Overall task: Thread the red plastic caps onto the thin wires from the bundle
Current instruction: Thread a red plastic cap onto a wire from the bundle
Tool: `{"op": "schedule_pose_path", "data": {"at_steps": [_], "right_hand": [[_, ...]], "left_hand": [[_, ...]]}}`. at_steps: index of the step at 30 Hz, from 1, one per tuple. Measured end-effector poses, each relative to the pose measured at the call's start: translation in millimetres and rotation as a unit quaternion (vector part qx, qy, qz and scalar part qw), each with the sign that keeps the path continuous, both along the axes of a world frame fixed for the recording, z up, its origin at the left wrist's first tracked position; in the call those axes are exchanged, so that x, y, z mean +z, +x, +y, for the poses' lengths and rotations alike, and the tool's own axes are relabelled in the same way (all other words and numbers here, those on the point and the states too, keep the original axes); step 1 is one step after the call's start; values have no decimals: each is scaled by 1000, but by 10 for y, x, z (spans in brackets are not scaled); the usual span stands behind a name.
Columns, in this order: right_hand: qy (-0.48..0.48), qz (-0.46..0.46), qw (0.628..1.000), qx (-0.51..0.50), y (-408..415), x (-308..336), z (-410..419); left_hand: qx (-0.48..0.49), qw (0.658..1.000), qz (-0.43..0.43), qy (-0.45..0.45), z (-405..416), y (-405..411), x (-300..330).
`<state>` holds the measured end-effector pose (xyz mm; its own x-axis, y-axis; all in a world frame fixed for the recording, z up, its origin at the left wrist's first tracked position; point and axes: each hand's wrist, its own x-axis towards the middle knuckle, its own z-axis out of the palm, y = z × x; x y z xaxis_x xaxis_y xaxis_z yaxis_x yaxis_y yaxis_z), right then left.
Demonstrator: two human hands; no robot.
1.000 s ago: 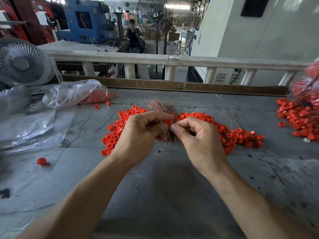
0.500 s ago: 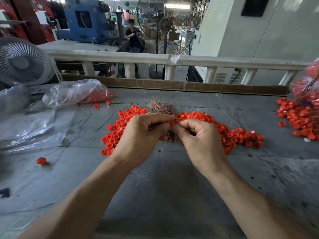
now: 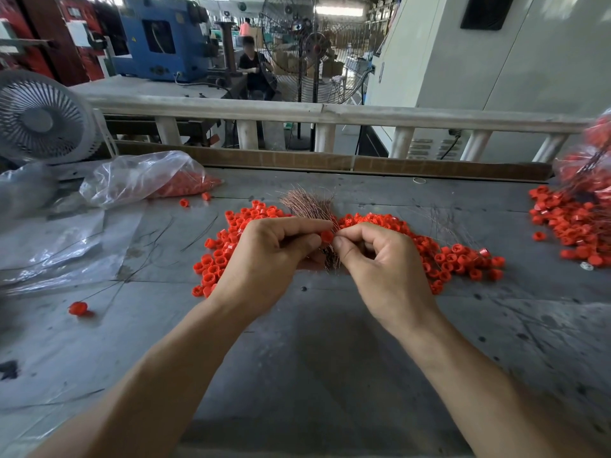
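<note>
Two hands meet at the centre of the frame over a grey surface [image 3: 314, 342]. The left hand [image 3: 264, 259] has its fingers curled, pinching a single red cap [image 3: 327, 236] between thumb and forefinger. The right hand [image 3: 383, 262] is curled too, its thumb and forefinger tips pressed together right beside that cap; whether a thin wire sits between them is too fine to tell. Behind and below the fingertips stands the wire bundle [image 3: 310, 206], its coppery strands fanning toward the upper middle, with the lower end hidden among the fingers. Loose red caps [image 3: 456, 259] lie in a band across the surface behind both hands. Another heap of caps [image 3: 568, 223] lies at the right edge. At the upper left, a clear plastic bag [image 3: 142, 176] holds more red caps, with a small fan [image 3: 39, 117] behind it. One stray cap [image 3: 78, 308] lies at the left.
</note>
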<state>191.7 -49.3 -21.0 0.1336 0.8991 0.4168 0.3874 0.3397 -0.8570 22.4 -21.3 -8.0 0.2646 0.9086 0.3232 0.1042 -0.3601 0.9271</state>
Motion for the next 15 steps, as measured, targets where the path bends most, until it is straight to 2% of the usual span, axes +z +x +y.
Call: {"op": "schedule_pose_path", "data": {"at_steps": [10, 15], "right_hand": [[4, -6, 1000, 5, 1, 8, -13], [1, -13, 1000, 2, -9, 11, -15]], "left_hand": [[-11, 1000, 2, -6, 17, -19, -34], [-6, 999, -29, -23, 33, -3, -44]]}}
